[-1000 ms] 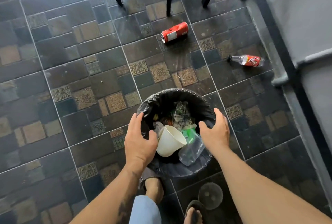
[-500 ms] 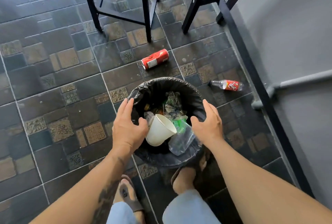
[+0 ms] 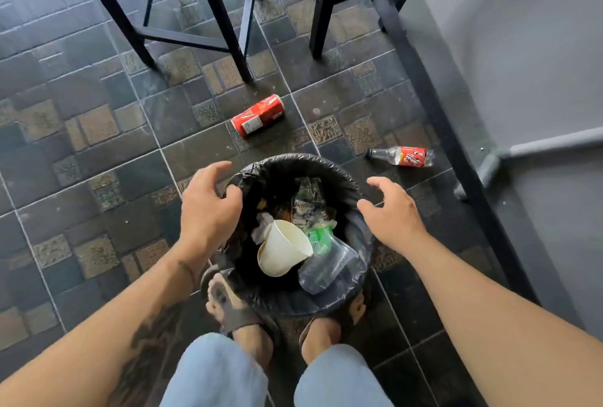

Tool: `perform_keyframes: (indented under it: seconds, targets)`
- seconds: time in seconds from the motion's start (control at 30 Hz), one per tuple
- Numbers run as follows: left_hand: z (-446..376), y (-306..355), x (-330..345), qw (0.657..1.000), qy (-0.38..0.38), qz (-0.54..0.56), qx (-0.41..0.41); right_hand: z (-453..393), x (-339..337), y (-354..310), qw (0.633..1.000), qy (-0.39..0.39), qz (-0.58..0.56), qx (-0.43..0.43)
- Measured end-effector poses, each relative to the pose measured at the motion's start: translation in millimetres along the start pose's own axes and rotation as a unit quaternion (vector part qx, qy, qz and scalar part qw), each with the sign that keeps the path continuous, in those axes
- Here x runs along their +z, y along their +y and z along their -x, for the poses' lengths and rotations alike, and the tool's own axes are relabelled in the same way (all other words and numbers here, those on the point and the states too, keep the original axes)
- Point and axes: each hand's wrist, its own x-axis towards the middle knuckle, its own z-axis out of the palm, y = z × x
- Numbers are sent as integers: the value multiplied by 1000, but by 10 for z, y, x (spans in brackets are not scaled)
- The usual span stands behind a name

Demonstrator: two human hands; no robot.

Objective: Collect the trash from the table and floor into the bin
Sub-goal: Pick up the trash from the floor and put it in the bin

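A round bin with a black liner [image 3: 329, 303] stands on the tiled floor just in front of my feet. Inside it lie a white paper cup [image 3: 282, 248], a clear plastic cup [image 3: 329, 268] and crumpled wrappers. My left hand [image 3: 208, 207] hovers at the bin's left rim, fingers spread and empty. At the right rim my right hand [image 3: 390, 210] is also open and empty. A red soda can [image 3: 257, 115] lies on its side on the floor beyond the bin. A small plastic bottle with a red label [image 3: 401, 155] lies to the right of it.
Black metal chair or stool legs [image 3: 228, 21] stand on the floor behind the can. A black frame post [image 3: 437, 106] runs diagonally along the right, beside a grey wall with a grey pipe [image 3: 551, 142]. My sandalled feet [image 3: 235, 312] touch the bin's near side.
The view has shifted forward: the bin, can and bottle now sit lower in the frame and the furniture legs are closer. Both hands stay open at the bin's rim, spread slightly wider.
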Motion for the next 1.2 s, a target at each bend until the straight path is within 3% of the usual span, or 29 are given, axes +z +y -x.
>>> perform_keyframes:
  seconds: [0.17,0.33,0.5,0.67,0.93,1.07,1.2]
  targets:
    - [-992,196,150,995,13,-32,91,-773,-15,88,998,38,56,-3]
    - [-1840,104,543,970,-80,-157,167,-1480,14,399,975,65,211,5]
    - [-2492,-227,1016,913,-115,-337,199,-2072,114,755,937,49,346,19]
    - [-2797,-449,1343,890,-128,-389,200,-2441,207,930,910,45,411,15]
    - [-2749,-568,1485,911,-155,-340,175,-2470,358,1014,878,69,474,17]
    - [-2491,-456,1287,940,-141,-268,159,-2223,395,848,896,92,434,-22]
    - [-2210,-121,904,972,-88,-175,132,-1847,262,454,941,118,315,-36]
